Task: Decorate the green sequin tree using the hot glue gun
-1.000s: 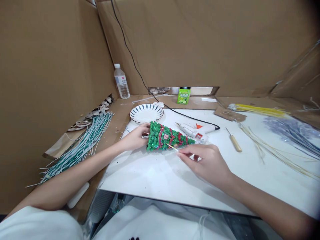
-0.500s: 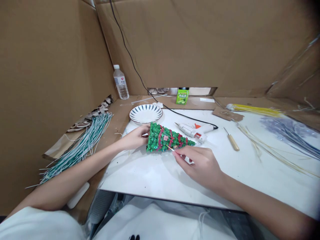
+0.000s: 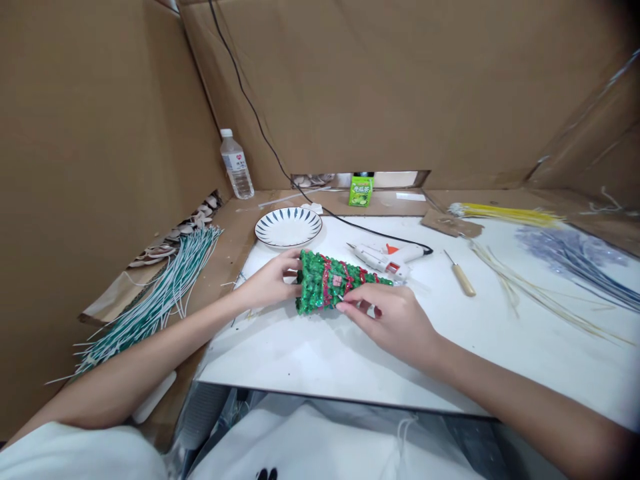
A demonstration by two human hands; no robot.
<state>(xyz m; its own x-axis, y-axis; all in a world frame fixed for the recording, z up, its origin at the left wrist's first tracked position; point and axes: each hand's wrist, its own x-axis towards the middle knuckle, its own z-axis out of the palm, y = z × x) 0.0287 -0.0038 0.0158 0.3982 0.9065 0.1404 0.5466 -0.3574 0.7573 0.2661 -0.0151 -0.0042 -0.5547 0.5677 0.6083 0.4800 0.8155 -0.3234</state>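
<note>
A small beaded Christmas tree [image 3: 315,283], green with red garlands and a pink square patch, lies on its side above the white board. Its wide base faces left and its tip points right. My left hand [image 3: 273,280] grips the base, some fingers hidden behind or inside it. My right hand [image 3: 393,317] pinches a thin wire-like piece [image 3: 341,297] between thumb and forefinger, pressed against the tree's lower side near the patch. Most of that piece is covered by the fingertips.
Behind the tree lie a white glue gun [image 3: 385,257] with a black cord and a striped plate [image 3: 289,228]. An awl [image 3: 460,273] and bundles of yellow stems [image 3: 505,215] are at right. Green-white stems [image 3: 155,300], a water bottle [image 3: 237,167] and a green packet [image 3: 361,191] stand around.
My right hand has moved slightly left and closer to the tree, so the thin piece now shows far less. The tree has shifted a little right and down in view.
</note>
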